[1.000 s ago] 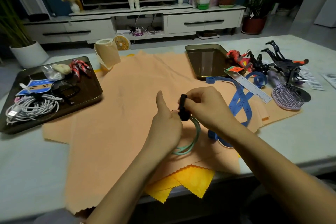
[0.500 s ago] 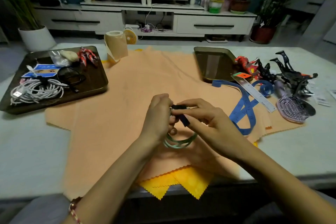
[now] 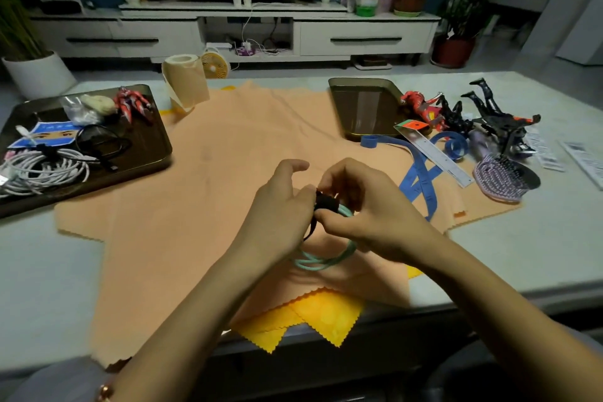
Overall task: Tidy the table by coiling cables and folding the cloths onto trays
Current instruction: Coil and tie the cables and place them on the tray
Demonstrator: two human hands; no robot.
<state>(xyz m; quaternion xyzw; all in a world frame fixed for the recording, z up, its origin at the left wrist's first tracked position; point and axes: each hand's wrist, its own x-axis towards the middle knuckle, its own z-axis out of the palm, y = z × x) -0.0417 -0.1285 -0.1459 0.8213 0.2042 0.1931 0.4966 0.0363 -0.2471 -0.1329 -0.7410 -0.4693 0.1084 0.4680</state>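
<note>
The hands are brought together above the near centre of the table (image 3: 36, 271). The teal cable (image 3: 326, 260), already wound into a small coil, is held between them just above the orange cloth (image 3: 228, 173). The coil is gripped at its top by the curled fingers of the left hand (image 3: 280, 206), with the thumb lifted clear. A black strap (image 3: 326, 201) wrapped round the bundled turns is pinched by the right hand (image 3: 368, 209). Whether the strap is fully fastened cannot be told, as its end is hidden by the fingers.

Progress is judged as follows.

Done: a white cable (image 3: 42, 170) and a black cable (image 3: 101, 143) are coiled and lie on the left tray (image 3: 150, 147), among other small items. The teal cable is coiled, and its binding is judged to be the step in hand.

Left: the teal cable is not yet placed on a tray. The orange cloth is spread unfolded across the table. A yellow cloth (image 3: 310, 316) lies partly under it and overhangs the near edge. Neither is folded. A second tray (image 3: 365, 108) stands at the far right edge of the orange cloth. A blue measuring tape (image 3: 421, 173) lies loose near it, partly under a ruler (image 3: 434, 153), with a hairbrush (image 3: 502, 179) and toy figures (image 3: 489, 114) further right.

The cable work is judged to be nearly finished. The cloth work is not begun.
</note>
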